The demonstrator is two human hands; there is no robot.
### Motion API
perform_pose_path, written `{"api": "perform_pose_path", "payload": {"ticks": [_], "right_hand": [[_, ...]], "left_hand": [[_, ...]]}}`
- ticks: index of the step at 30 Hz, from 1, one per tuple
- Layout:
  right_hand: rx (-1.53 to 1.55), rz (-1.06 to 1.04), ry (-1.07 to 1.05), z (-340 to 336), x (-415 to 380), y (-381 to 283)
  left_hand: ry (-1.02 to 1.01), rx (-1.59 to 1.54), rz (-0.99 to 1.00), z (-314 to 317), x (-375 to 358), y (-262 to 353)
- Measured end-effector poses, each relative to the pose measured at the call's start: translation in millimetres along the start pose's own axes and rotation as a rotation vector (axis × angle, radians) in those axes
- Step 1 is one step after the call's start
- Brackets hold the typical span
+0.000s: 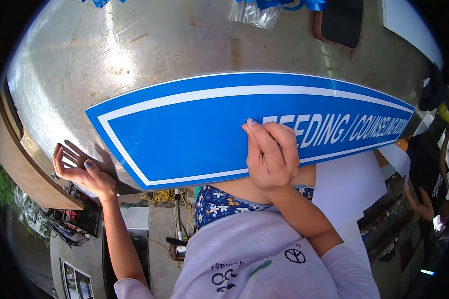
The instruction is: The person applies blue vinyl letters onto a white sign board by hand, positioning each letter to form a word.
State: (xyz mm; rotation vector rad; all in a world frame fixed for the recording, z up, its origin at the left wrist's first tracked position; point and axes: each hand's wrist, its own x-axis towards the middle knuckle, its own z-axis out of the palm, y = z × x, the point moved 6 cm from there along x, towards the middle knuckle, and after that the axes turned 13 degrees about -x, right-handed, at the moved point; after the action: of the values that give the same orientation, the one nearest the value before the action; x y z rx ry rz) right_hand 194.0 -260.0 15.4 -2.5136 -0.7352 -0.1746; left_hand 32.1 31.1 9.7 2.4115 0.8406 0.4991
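A long blue sign (184,134) with a white border lies across the metal table in front of me. White letters reading "FEEDING / COUNSELING" and more run along its right part. My right hand (273,154) is over the first letters, with thumb and fingertips pinched together. Whatever is between those fingertips, if anything, is too small to make out. Left of the sign, my left hand (89,178) is raised near the table's edge. Its fingers are loosely bent and apart, holding nothing, and its shadow falls on the metal.
At the far side of the metal table (159,50) are a dark phone (340,22), a clear plastic bag (257,15) and blue ribbon (309,5). White sheets (351,182) hang at the near right edge. Another person's arm (420,203) shows at far right.
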Motion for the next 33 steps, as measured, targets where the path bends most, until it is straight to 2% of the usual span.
{"api": "perform_pose_path", "payload": {"ticks": [15, 21, 26, 33], "right_hand": [[-0.054, -0.002, 0.023, 2.0, 5.2, -2.8], [-0.093, -0.001, -0.036, 4.7, 6.0, -5.5], [0.059, 0.076, -0.028, -0.2, 0.3, 0.9], [0.022, 0.066, 0.016, -0.1, -1.6, 1.9]], "left_hand": [[-0.003, -0.011, 0.018, 0.1, -0.8, -1.4], [-0.011, 0.001, 0.02, 1.3, -0.2, -0.3], [0.006, -0.042, -0.002, 1.3, -0.6, 0.6], [-0.007, -0.023, 0.017, 1.8, -0.3, 1.3]]}}
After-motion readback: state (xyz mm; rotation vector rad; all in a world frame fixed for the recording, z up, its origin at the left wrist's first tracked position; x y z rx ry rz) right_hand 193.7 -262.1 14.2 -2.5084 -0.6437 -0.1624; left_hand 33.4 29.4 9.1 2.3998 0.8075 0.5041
